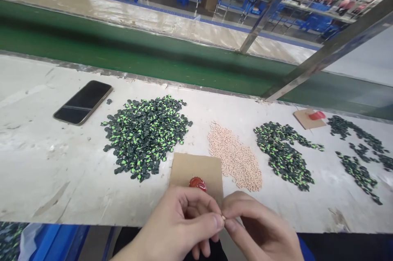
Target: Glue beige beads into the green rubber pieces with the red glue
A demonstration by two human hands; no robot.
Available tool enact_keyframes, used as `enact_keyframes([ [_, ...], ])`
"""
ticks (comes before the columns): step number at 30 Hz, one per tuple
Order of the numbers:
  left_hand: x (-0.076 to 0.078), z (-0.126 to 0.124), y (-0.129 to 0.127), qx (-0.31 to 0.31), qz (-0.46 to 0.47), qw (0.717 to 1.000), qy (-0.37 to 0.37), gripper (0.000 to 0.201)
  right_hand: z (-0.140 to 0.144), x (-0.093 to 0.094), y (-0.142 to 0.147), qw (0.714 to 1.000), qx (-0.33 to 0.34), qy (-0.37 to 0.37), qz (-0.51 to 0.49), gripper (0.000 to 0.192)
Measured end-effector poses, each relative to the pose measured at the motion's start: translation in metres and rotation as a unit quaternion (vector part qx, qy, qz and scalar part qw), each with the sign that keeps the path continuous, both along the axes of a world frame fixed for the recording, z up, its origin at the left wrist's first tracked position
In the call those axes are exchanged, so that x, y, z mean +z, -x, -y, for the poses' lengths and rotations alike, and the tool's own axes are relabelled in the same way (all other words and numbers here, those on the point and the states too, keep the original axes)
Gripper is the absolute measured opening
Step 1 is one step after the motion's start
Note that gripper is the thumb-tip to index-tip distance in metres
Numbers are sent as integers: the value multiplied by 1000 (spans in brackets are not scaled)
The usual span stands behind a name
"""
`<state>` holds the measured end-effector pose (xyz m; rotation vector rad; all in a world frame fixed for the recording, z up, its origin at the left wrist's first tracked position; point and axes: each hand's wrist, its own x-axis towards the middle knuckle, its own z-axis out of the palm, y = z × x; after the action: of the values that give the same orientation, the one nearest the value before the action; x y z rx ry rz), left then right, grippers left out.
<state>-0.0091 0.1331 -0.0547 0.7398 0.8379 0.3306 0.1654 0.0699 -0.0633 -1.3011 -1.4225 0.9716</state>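
Note:
My left hand (pixel 184 222) and my right hand (pixel 260 226) meet at the table's front edge, fingertips touching. Thumb and forefinger of each are pinched on one tiny pale piece (pixel 224 217), mostly covered by the fingers. Just beyond my left hand, a red glossy round blob (pixel 198 183) sits on a brown cardboard square (pixel 196 164). A heap of small pale pink beads (pixel 235 158) lies to the right of the cardboard. Left of it spreads a large pile of small dark pieces with bright green marks (pixel 147 134).
A phone (pixel 82 102) lies at the left. Further right are another dark-and-green pile (pixel 284 154), scattered dark pieces (pixel 357 171) and a second cardboard square (pixel 302 119) bearing something red (pixel 317 115). A green belt (pixel 153 58) runs behind the table, with a slanted metal post (pixel 294 85).

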Motion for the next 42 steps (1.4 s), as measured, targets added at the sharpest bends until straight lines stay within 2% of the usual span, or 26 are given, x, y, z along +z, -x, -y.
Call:
enact_keyframes([
  [4, -4, 10, 11, -14, -34, 999, 1, 18, 4, 3, 2, 992, 63, -34, 103, 22],
  [7, -20, 21, 22, 59, -79, 991, -88, 10, 7, -11, 3, 994, 15, -6, 109, 16],
  [10, -40, 27, 33, 168, -133, 956, -202, 10, 6, -29, 5, 991, -46, 10, 129, 15],
  [12, -50, 29, 37, 197, -157, 935, -249, 7, 3, -38, 7, 987, -48, 4, 154, 15],
  [14, -55, 28, 39, 191, -172, 928, -268, 7, 0, -41, 9, 984, -45, -10, 174, 17],
  [17, -58, 28, 40, 170, -186, 931, -265, 8, -5, -40, 12, 980, -47, -29, 191, 19],
  [25, -59, 27, 42, 174, -188, 929, -266, 11, -5, -39, 15, 975, -37, -43, 215, 20],
  [31, -50, 26, 42, 172, -185, 924, -287, 17, -2, -38, 14, 981, -45, -29, 187, 21],
  [34, -39, 24, 36, 193, -135, 937, -260, 17, 2, -34, 12, 990, -71, 10, 125, 18],
  [36, -34, 23, 31, 196, -97, 955, -202, 15, 4, -30, 10, 994, -71, 35, 73, 17],
  [39, -36, 24, 22, 194, -24, 977, -88, 7, 6, -22, 8, 997, -55, 51, 2, 15],
  [42, -41, 26, 16, 187, 61, 980, -11, 4, 8, -17, 7, 997, -51, 56, -34, 13],
])
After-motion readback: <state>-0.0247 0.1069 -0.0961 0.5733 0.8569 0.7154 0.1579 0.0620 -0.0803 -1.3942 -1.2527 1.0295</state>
